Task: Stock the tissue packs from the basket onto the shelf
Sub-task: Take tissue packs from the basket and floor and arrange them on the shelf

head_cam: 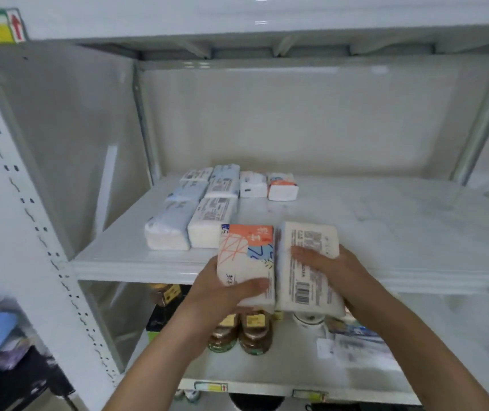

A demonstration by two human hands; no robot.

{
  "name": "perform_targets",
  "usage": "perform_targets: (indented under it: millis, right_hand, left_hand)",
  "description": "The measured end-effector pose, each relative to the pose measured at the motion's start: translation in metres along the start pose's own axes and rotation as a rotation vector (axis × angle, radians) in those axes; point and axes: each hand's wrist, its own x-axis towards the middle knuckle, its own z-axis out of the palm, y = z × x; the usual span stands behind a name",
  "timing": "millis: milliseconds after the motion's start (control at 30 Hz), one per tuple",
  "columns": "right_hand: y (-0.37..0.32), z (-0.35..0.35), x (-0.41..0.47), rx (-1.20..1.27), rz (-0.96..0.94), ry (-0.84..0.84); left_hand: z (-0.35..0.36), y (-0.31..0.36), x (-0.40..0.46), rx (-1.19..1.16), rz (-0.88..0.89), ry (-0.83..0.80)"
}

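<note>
The left hand (222,289) holds the orange-patterned tissue pack (247,262), the right hand (323,262) the white tissue pack (308,271), both at the shelf's (136,265) near edge. Probably light, soft, film-slippery; grip across the sides.

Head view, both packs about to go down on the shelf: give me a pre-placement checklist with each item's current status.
1. Left hand grips the orange-patterned pack: ok.
2. Right hand holds the barcode pack, fingers on top: ok.
3. Both packs fully over the shelf: not ok, their near ends overhang its front edge.
4. Bare shelf behind the two packs, in front of the back-row packs: ok.
5. Clearance from the stocked white pack on the left: cannot tell, the orange-patterned pack's corner looks very close.
</note>
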Motion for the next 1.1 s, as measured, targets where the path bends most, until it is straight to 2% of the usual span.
perform_targets:
  millis: [167, 333, 400, 500, 633, 700, 800, 967, 1100]
  right_hand:
    - [-0.019, -0.049, 0.040, 0.047, -0.018, 0.036]
    - [-0.006, -0.066, 0.081, 0.055, 0.085, 0.156]
    - [0.002, -0.067, 0.092, 0.031, 0.098, 0.198]
    - [0.008, -0.063, 0.099, -0.005, 0.073, 0.228]
    - [0.012, -0.058, 0.099, -0.141, -0.050, 0.172]
    - [0.010, -0.057, 0.101, -0.205, -0.083, 0.093]
    - [0.007, -0.060, 0.104, -0.310, -0.121, 0.020]
    - [0.009, -0.060, 0.112, -0.346, -0.155, 0.079]
    - [0.009, -0.055, 0.115, -0.418, -0.100, 0.085]
  left_hand:
    - [0.045, 0.037, 0.040, -0.016, 0.073, 0.145]
    - [0.065, 0.042, 0.087, 0.018, 0.149, 0.290]
    - [0.067, 0.037, 0.106, 0.133, 0.178, 0.338]
    - [0.070, 0.030, 0.119, 0.340, 0.211, 0.313]
    - [0.074, 0.023, 0.121, 0.522, 0.265, 0.358]
    - [0.073, 0.022, 0.124, 0.564, 0.314, 0.387]
    - [0.069, 0.025, 0.128, 0.696, 0.389, 0.357]
    - [0.051, 0.039, 0.134, 1.148, 0.496, 0.401]
    - [0.034, 0.048, 0.143, 1.479, 0.458, 0.404]
